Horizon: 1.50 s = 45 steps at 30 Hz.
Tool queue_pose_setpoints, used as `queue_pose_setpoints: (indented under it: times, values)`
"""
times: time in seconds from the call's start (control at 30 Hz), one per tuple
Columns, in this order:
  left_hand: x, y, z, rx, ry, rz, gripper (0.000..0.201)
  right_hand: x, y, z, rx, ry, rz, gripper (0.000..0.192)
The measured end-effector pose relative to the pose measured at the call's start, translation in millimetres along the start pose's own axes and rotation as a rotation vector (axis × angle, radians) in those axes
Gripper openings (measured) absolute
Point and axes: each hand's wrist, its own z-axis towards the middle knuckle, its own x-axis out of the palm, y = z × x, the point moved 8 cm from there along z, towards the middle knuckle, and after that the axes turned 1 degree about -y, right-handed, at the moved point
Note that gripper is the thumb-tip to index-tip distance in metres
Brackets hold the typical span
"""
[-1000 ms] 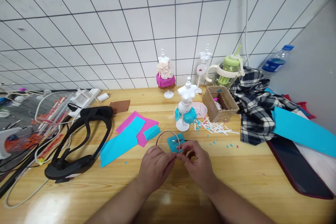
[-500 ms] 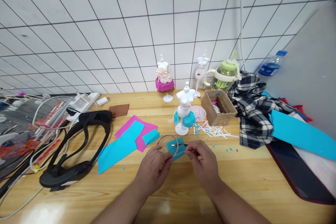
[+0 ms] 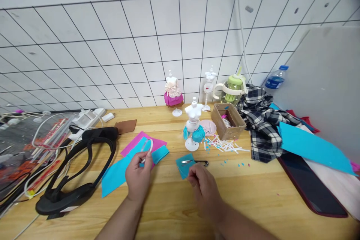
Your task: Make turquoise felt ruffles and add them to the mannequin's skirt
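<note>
The thin wire loop point(image 3: 148, 145) is now pinched in the left hand point(image 3: 138, 174) alone, fingers closed on its lower end, and it is held just above the blue and pink paper sheets point(image 3: 132, 157) to the left of the small scissors point(image 3: 194, 162). Half a second ago both hands met on the loop right over the blue square; since then the left hand has carried it away to the left while the right hand point(image 3: 204, 187) has let go. The right hand now sits just in front of the scissors, fingers loosely curled with nothing visibly in them, fingertips close to the blue paper square point(image 3: 185, 165) on which the scissor blades rest. By my reading, the two-handed shaping of the loop has ended and the hands have split between the loop and the cutting tools. Beyond the scissors stands a white mannequin with a blue skirt point(image 3: 193, 129), and behind it a second mannequin in a pink skirt point(image 3: 173, 92) near the tiled wall. To the right of the scissors lie white paper strips point(image 3: 226, 144), a cardboard box point(image 3: 228, 121) and a checked cloth point(image 3: 263, 122); far to the left of them lies a black headset point(image 3: 75, 168) on the wooden table point(image 3: 253, 202).
</note>
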Motion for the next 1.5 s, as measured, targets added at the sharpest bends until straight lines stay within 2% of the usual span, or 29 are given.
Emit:
queue_pose_setpoints:
  times: [0.07, 0.13, 0.2, 0.27, 0.33, 0.43, 0.5, 0.67, 0.83, 0.9, 0.97, 1.07, 1.13, 1.2, 1.3, 1.4, 1.5]
  values:
    - [13.0, 4, 11, 0.199, 0.146, 0.129, 0.025, -2, -8, 0, 0.027, -0.014, 0.014, 0.015]
    - [24.2, 16, 16, 0.243, 0.231, 0.293, 0.028, -3, -11, 2, 0.022, -0.024, 0.008, 0.014]
    - [28.1, 18, 15, 0.241, 0.239, 0.36, 0.035, -3, -10, 2, 0.001, -0.021, 0.007, 0.014]
    - [27.4, 5, 8, 0.273, 0.226, 0.3, 0.036, 0, -7, 2, -0.026, 0.012, 0.014, 0.014]
    - [28.4, -17, -5, 0.346, 0.285, 0.14, 0.032, 3, -3, 1, -0.034, 0.059, 0.022, 0.014]
    - [40.4, -47, -33, 0.417, 0.583, -0.128, 0.033, 5, -2, 1, -0.008, 0.104, 0.037, 0.014]
    - [43.8, -56, -45, 0.395, 0.682, -0.195, 0.03, 5, -5, 1, 0.031, 0.109, 0.05, 0.016]
    - [44.7, -61, -48, 0.363, 0.675, -0.221, 0.022, 9, -23, 1, 0.208, 0.106, 0.149, 0.019]
    - [50.6, -57, -47, 0.229, 0.672, -0.381, 0.022, 8, -41, 4, 0.349, 0.048, 0.209, 0.017]
    - [56.4, -53, -49, 0.102, 0.706, -0.467, 0.024, 6, -45, 5, 0.369, 0.029, 0.207, 0.016]
    - [64.4, -46, -55, -0.072, 0.774, -0.551, 0.027, -4, -46, 5, 0.361, -0.051, 0.166, 0.012]
    - [75.6, -46, -73, -0.357, 0.956, -0.855, 0.035, -26, -32, 8, 0.2, -0.199, 0.017, 0.017]
    - [77.3, -56, -85, -0.518, 1.088, -1.136, 0.047, -32, -12, 11, 0.006, -0.191, -0.088, 0.018]
    - [74.6, -66, -92, -0.619, 1.183, -1.309, 0.055, -31, 3, 12, -0.137, -0.139, -0.171, 0.015]
    - [70.5, -73, -93, -0.637, 1.245, -1.311, 0.062, -28, 9, 14, -0.185, -0.105, -0.249, 0.015]
    - [69.7, -70, -93, -0.584, 1.259, -1.212, 0.069, -24, 8, 13, -0.188, -0.092, -0.287, 0.011]
    - [69.6, -64, -94, -0.525, 1.262, -1.186, 0.066, -23, 7, 12, -0.18, -0.106, -0.274, 0.009]
